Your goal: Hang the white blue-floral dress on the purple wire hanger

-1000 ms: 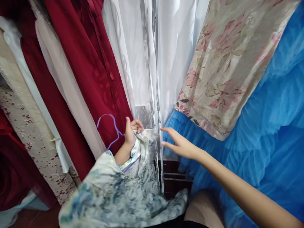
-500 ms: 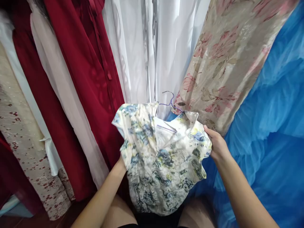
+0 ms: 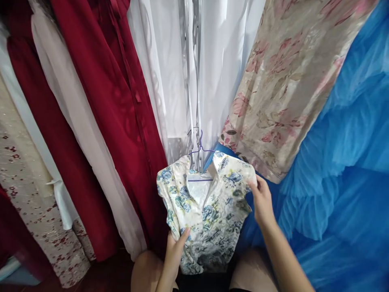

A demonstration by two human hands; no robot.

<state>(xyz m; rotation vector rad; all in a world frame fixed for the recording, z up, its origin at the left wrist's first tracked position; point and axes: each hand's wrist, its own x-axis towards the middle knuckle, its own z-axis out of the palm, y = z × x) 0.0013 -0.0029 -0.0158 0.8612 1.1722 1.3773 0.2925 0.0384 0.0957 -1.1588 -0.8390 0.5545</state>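
- Left hand [image 3: 175, 253] comes up from the bottom edge, just left of centre, wrist straight and thumb pointing up and to the right.
- Its grip pinches the lower left edge of the dress [image 3: 209, 211]. The thumb lies on the front of the cloth and the fingers are hidden behind it.
- Right hand [image 3: 261, 202] reaches in from the lower right on a long bare forearm, with the back of the hand facing the camera.
- Its grip is pressed together on the dress's right shoulder, fingertips at the sleeve edge.
- The dress, white with blue and green flowers, hangs spread between the two hands at lower centre, front to the camera and collar open.
- A purple hanger [image 3: 200, 142] sits inside the collar, its hook rising just above the neckline against silver strips [image 3: 191, 73] that hang down the middle of the frame.
- Behind the dress hang a red gown [image 3: 121, 101] on the left, white curtains [image 3: 164, 61] in the centre, a beige floral cloth [image 3: 282, 81] on the upper right and blue tulle [image 3: 349, 170] along the right edge.
- The dress's hem falls between the person's bare knees [image 3: 146, 269] at the bottom.
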